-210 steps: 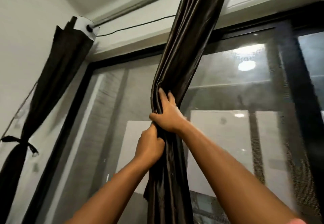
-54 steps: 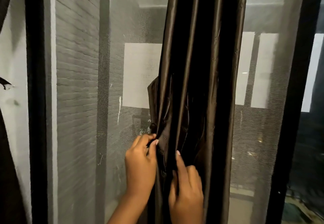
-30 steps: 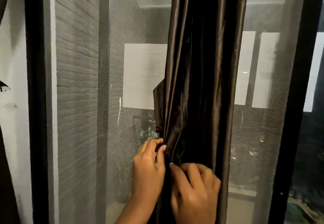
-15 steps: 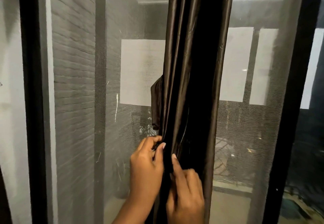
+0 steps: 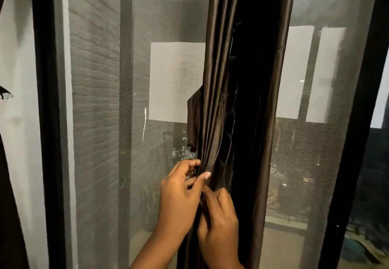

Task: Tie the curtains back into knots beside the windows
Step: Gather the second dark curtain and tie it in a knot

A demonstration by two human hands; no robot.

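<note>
Curtain (image 5: 242, 79) is hanging gathered in a narrow column in front of the window screen (image 5: 101, 100), centre-right. Left hand (image 5: 179, 197) is pinching the curtain's left edge folds between thumb and curled fingers. Right hand (image 5: 221, 224), just below and touching it, is curling its fingers into the same folds, likely bunching the cloth so it can be knotted. No knot formed yet.

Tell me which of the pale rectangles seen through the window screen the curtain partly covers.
The wide left one: the curtain overlaps its right edge. The two narrower rectangles to the right show whole.
</note>
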